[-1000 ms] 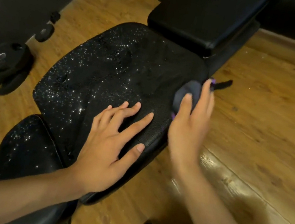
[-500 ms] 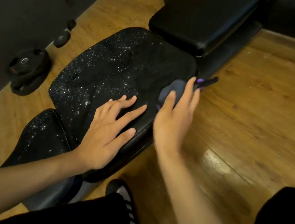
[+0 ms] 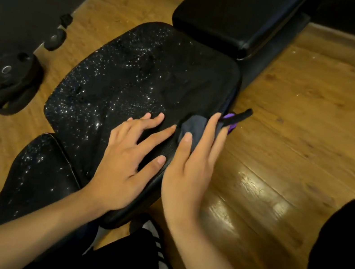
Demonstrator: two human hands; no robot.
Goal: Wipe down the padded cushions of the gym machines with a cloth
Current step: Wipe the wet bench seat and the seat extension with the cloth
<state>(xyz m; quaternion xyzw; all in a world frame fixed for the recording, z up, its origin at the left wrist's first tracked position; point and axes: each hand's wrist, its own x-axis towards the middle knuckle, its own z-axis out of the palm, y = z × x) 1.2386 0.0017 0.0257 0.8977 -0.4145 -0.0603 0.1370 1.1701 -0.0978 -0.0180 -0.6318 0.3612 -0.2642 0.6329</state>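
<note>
Bracing on the cushion (image 3: 135, 74) with the left hand (image 3: 126, 163), fingers spread flat, just beside its right edge. Pressing the cloth (image 3: 193, 125) onto that same edge with the right hand (image 3: 189, 172), fingers straight and close together (the nearer hand, clearly). Next, probably sweeping forward and leftward, along the cushion's long axis, over the speckled part.

The big black padded cushion (image 3: 137, 84) is lying flat and wide. Its pebbled surface is glistening with fine droplets across the left and far parts, while the near right part is looking matte. A smaller black cushion (image 3: 39, 171) is sitting just off its near left corner, also speckled. A smooth, glossy one (image 3: 228, 13) is butting against its far edge. The dark grey cloth (image 3: 193, 125), with purple showing, is being pressed against the big cushion's right edge under the right hand (image 3: 189, 172).
</note>
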